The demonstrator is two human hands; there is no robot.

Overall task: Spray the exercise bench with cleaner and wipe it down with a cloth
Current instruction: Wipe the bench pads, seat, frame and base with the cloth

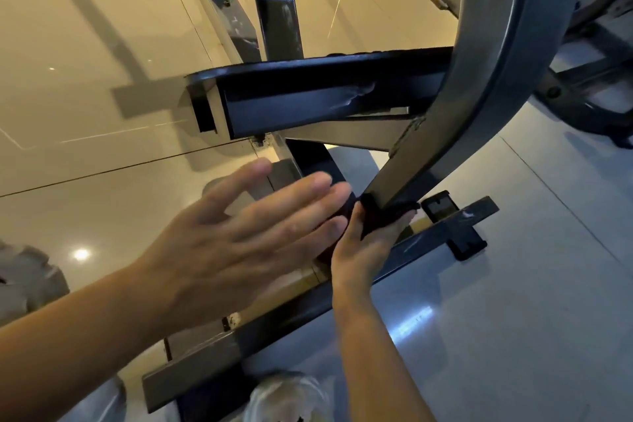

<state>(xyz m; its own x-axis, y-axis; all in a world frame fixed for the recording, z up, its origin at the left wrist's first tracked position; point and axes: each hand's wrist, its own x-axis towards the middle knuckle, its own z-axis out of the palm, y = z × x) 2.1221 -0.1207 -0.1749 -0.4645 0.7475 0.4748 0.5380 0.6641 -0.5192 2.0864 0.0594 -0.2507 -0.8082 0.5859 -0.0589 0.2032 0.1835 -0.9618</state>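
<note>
you wiped the bench frame's curved leg [445,134] low down.
your right hand [370,243] gripped a dark cloth [383,216] round it; left hand [239,233] fingers spread, empty; wiping seemed well underway.

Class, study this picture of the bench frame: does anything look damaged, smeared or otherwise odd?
Yes. The dark crossbar has a pale scuff or smear near its right end, and the upright post behind shows whitish streaks. Whether this is chipped paint or cleaner is unclear.
</note>
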